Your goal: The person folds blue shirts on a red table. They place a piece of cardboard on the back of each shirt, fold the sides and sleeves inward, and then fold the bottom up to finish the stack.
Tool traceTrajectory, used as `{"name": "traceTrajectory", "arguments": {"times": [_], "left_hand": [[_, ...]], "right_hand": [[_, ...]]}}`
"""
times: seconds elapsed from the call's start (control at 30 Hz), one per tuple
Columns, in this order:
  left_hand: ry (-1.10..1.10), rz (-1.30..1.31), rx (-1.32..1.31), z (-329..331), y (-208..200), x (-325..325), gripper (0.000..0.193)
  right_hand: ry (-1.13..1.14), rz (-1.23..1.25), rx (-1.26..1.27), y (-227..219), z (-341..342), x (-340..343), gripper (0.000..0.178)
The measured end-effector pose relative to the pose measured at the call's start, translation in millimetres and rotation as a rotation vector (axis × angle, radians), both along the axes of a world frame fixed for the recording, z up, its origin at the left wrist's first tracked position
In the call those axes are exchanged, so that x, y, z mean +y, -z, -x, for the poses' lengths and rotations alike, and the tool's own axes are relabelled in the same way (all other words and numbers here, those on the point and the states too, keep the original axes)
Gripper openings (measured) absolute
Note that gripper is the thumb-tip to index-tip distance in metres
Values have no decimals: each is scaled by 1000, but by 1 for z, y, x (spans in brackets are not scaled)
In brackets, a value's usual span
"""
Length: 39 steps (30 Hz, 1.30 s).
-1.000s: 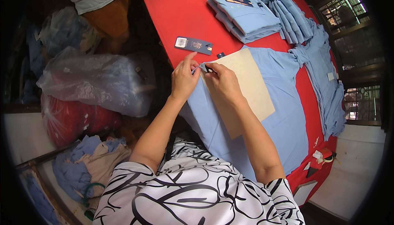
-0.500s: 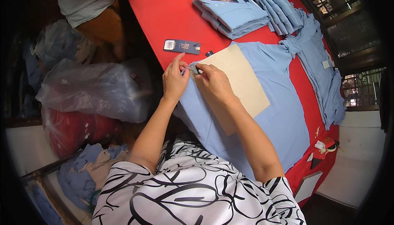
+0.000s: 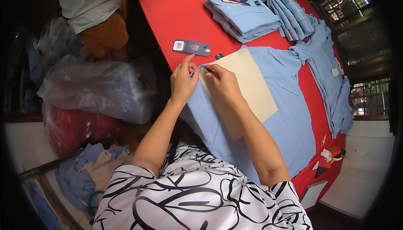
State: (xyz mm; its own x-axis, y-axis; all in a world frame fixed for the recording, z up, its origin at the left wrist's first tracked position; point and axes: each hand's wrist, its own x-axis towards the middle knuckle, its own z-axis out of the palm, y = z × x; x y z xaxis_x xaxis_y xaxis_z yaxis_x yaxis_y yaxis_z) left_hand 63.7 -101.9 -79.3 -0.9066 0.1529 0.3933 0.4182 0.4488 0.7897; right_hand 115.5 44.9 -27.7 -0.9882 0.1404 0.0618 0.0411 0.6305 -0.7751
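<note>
A light blue shirt point(image 3: 289, 100) lies spread on the red-covered table, with a beige cardboard sheet point(image 3: 247, 83) flat on top of it. At the sheet's far left corner, my left hand point(image 3: 183, 79) pinches a bit of the blue fabric between its fingers. Close against it, my right hand point(image 3: 224, 81) has its fingers curled at the same piece of cloth; a small dark item shows at its fingertips, too little of it to name. Just beyond the hands lie a dark blue hang tag point(image 3: 191, 48) and a small dark label point(image 3: 218, 56).
Folded blue shirts point(image 3: 243, 14) are stacked at the far side. More blue garments point(image 3: 329, 79) lie along the right edge. A co-worker point(image 3: 90, 7) stands far left. Plastic-wrapped bundles point(image 3: 96, 87) rest left of the table. Small tools point(image 3: 331, 154) lie near right.
Both hands stay at the fabric by the sheet's corner, their fingers shifting slightly. The whole view has moved a little. The co-worker's body has shifted slightly.
</note>
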Motion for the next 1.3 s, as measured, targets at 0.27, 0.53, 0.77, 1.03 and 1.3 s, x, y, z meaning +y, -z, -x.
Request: {"name": "traceTrajectory", "arguments": {"times": [0.27,0.53,0.77,1.03,1.3], "left_hand": [[21,-17,-80,-1,-7,-2,37],[180,128,-217,14,-27,-20,31],[140,205,-277,7,-47,-12,17],[106,131,-297,6,-25,0,19],[109,127,-227,6,-22,-2,19]], "right_hand": [[357,179,69,-28,-106,63,39],[1077,169,143,-23,-319,160,41],[1056,300,122,-28,-286,126,38],[262,-72,89,-19,-114,36,33],[-10,-305,227,3,-24,3,26]]}}
